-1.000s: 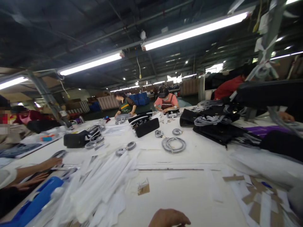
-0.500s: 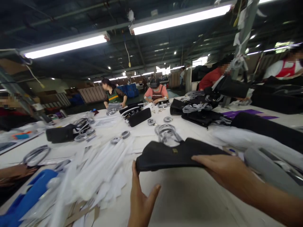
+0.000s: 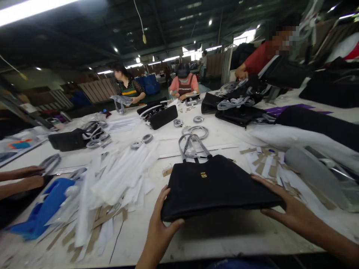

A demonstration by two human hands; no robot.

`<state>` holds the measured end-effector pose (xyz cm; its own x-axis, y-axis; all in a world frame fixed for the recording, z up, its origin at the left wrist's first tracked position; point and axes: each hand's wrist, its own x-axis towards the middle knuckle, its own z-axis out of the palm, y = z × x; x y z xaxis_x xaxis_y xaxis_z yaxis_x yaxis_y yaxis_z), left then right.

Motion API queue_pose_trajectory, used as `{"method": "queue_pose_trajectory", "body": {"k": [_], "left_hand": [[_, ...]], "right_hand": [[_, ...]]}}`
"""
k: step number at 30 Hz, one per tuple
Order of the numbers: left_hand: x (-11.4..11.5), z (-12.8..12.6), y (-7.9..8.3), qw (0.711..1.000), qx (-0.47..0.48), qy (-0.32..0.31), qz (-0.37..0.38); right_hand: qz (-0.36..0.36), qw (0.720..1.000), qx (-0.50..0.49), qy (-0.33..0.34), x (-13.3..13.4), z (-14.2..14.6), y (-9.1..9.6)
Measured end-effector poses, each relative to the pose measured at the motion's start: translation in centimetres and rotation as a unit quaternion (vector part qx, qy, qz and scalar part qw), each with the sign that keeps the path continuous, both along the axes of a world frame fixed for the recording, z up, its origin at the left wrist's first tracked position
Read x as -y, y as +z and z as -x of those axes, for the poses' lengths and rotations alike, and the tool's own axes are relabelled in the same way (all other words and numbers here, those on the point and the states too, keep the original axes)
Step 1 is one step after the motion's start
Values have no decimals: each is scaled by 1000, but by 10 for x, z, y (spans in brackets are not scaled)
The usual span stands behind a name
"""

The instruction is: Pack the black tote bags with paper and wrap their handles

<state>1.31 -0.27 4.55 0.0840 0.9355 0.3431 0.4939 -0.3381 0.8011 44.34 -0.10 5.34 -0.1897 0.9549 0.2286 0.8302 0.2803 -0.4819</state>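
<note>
Bag: black leather tote bag lies on white table, near edge lifted.
Left hand: fingers half-curled, clasping the bag's left corner.
Right hand: fingers spread, gripping the bag's right corner.
Progress: bag seems placed; grey wrapped handles behind the bag untouched.

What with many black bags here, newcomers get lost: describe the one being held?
At the near edge of the long white worktable, a flat black handbag is held between the left hand and right hand. Unlike other black bags, it shows a gold clasp.
</note>
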Motion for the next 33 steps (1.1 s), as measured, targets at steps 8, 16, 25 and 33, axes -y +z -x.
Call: {"method": "queue_pose_trajectory", "body": {"k": [8,16,25,33], "left_hand": [[7,-5,-1,999,36,23,16],[12,-10,-4,998,56,19,32],[9,-1,-4,998,49,3,47],[24,-2,1,994,17,0,111]], "right_hand": [[14,993,-73,-90,10,5,-20],[50,961,-200,-185,17,13,-48],[201,858,-437,-180,17,29,-55],[214,673,-682,-190,45,63,-41]]}}
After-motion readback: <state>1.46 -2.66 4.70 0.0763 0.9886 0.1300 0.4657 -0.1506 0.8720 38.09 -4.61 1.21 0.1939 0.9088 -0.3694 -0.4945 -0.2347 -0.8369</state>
